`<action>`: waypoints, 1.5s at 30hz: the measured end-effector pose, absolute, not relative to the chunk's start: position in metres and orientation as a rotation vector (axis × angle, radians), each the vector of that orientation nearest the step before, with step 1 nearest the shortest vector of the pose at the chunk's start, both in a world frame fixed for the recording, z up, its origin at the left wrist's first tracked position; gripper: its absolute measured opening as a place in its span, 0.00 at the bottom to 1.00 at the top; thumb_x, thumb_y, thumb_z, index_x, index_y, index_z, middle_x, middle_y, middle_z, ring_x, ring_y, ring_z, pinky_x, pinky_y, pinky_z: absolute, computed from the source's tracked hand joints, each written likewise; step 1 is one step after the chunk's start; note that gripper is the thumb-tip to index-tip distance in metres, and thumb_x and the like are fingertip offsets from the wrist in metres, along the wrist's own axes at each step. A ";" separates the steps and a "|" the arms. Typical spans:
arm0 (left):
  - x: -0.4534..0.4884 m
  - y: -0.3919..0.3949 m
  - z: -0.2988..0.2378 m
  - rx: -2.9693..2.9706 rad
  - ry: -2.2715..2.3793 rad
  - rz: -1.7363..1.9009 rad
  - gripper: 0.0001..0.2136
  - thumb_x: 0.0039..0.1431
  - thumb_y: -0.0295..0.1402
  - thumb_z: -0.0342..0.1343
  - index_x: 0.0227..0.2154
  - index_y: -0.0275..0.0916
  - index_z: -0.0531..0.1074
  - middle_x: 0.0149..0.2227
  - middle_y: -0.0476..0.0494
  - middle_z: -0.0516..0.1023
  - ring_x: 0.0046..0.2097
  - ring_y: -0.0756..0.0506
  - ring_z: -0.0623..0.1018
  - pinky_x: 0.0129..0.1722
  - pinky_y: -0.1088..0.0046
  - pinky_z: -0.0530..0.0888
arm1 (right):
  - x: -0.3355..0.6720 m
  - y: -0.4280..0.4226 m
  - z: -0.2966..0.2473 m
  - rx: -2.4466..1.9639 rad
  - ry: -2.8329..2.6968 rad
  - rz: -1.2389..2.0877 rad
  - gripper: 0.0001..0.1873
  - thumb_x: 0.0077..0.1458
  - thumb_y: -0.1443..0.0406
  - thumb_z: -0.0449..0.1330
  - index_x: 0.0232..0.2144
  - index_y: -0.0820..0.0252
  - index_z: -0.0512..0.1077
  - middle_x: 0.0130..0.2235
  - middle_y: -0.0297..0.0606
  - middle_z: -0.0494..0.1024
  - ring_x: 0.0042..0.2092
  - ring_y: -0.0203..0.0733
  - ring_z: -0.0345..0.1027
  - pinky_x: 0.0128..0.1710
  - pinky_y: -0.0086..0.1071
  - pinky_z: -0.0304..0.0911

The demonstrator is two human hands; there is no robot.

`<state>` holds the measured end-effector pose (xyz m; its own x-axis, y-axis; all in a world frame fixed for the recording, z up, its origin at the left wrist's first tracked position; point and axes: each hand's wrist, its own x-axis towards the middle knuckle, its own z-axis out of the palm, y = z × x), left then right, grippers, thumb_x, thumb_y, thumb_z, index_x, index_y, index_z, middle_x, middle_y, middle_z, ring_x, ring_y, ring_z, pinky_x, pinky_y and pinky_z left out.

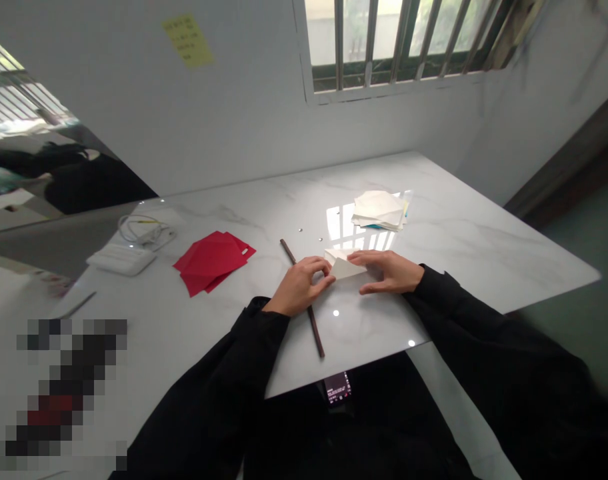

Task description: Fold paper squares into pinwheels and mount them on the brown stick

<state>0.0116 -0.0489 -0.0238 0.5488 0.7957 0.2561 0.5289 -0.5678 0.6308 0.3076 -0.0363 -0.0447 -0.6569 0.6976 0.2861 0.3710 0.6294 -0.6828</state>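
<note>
Now your left hand [299, 287] and right hand [387, 272] hold the white folded paper [345, 267] between them, fingers [320, 268] closed on both sides, at 12 o'clock on the bench [464, 253]. Dark stick [315, 332] passes under left hand; red papers [211, 260] lie at 10 o'clock, white stack [378, 210] at 1 o'clock.

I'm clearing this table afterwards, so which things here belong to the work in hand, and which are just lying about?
In use: folded white paper between left hand and right hand; thin dark stick under the left hand; red paper sheets; white paper stack.

Lying about: white box with coiled cable; phone; yellow note on the wall.
</note>
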 end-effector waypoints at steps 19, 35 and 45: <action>0.006 -0.045 -0.025 2.359 1.036 0.667 0.08 0.64 0.34 0.68 0.42 0.45 0.77 0.50 0.44 0.81 0.52 0.40 0.81 0.57 0.55 0.77 | 0.303 -0.039 -0.067 -0.899 -2.455 0.328 0.21 0.76 0.62 0.55 0.64 0.60 0.76 0.68 0.50 0.75 0.72 0.60 0.66 0.71 0.60 0.67; 0.011 -0.044 -0.032 2.367 1.109 0.775 0.03 0.64 0.29 0.68 0.35 0.44 0.80 0.46 0.47 0.84 0.50 0.42 0.82 0.56 0.58 0.77 | 0.304 -0.033 -0.068 -0.883 -2.305 0.485 0.17 0.77 0.60 0.54 0.50 0.55 0.83 0.64 0.44 0.80 0.69 0.55 0.72 0.69 0.59 0.69; 0.016 -0.049 -0.027 2.449 1.104 0.710 0.03 0.67 0.29 0.62 0.36 0.43 0.77 0.45 0.44 0.82 0.52 0.40 0.80 0.56 0.55 0.76 | 0.302 -0.037 -0.063 -0.856 -2.335 0.417 0.24 0.65 0.61 0.67 0.61 0.57 0.75 0.62 0.50 0.81 0.67 0.59 0.73 0.67 0.62 0.70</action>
